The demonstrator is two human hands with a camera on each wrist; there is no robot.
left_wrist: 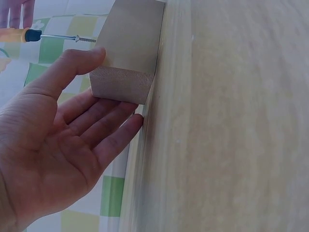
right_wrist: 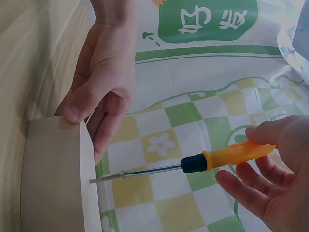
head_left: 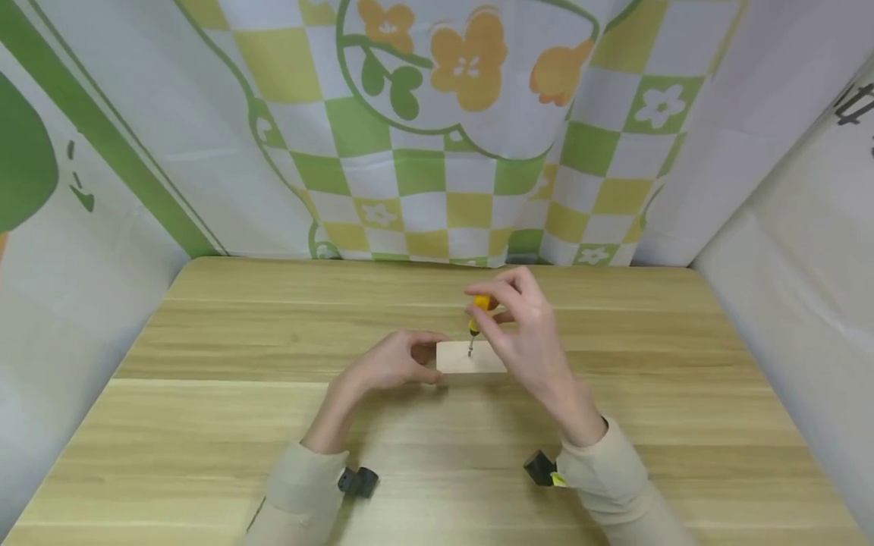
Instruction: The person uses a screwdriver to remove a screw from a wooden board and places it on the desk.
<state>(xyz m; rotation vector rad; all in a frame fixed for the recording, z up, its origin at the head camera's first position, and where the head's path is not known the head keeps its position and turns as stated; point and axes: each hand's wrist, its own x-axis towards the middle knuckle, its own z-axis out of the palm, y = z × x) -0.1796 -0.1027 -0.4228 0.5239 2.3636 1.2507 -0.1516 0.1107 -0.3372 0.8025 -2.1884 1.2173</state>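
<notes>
A pale wooden block (head_left: 454,358) lies on the table, and my left hand (head_left: 392,358) grips its left end between thumb and fingers. From the block's top face a screw (right_wrist: 107,178) stands up, its tip in the wood and much of its thread exposed. A screwdriver (right_wrist: 227,155) with an orange handle and a dark collar is upright over it, the tip of its metal shaft at the screw head. My right hand (head_left: 522,322) pinches the upper end of that handle between thumb and fingers. In the left wrist view the block's end grain (left_wrist: 120,86) faces the camera.
The wood-grain table (head_left: 239,425) extends around the block on every side. Behind it hangs a green, yellow and white checked curtain (head_left: 416,174). White sheets (head_left: 799,265) border the sides. Dark wrist cameras (head_left: 358,481) sit at both cuffs.
</notes>
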